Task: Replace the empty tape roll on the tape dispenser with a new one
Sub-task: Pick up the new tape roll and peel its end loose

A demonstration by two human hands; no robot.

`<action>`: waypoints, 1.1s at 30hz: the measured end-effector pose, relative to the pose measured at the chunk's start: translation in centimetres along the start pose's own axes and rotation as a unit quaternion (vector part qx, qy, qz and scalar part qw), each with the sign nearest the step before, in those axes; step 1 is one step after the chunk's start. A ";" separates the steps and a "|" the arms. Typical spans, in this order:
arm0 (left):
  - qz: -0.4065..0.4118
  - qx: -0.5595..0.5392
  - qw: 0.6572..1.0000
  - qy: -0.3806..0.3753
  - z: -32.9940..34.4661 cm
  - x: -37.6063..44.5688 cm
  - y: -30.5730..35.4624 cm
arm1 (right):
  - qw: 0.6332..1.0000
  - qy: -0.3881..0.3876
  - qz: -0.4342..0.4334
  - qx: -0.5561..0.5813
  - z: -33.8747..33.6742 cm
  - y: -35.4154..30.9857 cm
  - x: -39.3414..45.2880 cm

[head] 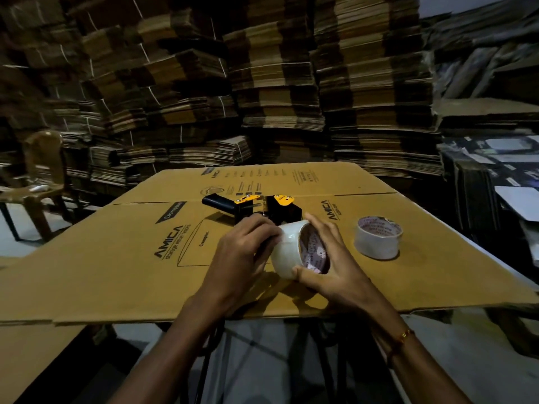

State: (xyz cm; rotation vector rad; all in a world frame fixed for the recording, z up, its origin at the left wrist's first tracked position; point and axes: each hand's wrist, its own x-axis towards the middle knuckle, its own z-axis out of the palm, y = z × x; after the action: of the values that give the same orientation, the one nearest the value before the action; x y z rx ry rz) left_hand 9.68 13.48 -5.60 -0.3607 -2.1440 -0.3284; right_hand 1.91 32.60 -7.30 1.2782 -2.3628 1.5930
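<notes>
The new tape roll [291,249] is tilted on edge near the middle of the flattened cardboard sheet [116,258] covering the desk, held in both grips — left hand [245,255] curled over its outer face, right hand [329,266] pinching its rim. Just behind lies the black-and-yellow tape dispenser [262,208]; the empty core [377,240] stands to the right.

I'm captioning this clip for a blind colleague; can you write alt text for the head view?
Both hands, left hand and right hand, hold a white tape roll beside a black-and-orange tape dispenser on a flattened brown cardboard sheet. Another white tape roll stands to the right.
</notes>
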 end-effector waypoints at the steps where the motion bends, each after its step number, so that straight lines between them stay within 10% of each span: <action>1: 0.002 0.011 1.000 0.000 0.0 0.1 0.0 | 1.000 -0.008 0.001 0.003 -0.1 0.0 0.0; 13: -0.199 -0.075 0.977 0.013 0.6 -1.1 0.1 | 0.994 0.004 0.095 0.047 -0.2 0.4 0.4; 25: -0.415 -0.333 0.847 -0.010 1.9 -1.7 1.5 | 0.944 0.040 0.158 0.288 -1.0 0.7 0.9; 33: -0.421 -0.395 0.816 -0.013 1.4 -1.2 2.5 | 0.978 0.046 0.140 0.150 0.0 -0.1 0.9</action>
State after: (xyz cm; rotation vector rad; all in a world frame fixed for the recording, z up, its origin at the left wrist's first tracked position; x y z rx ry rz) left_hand 10.24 16.17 -7.14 0.1785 -1.9762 -1.7502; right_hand 1.36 32.06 -6.83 0.9063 -2.3994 2.1077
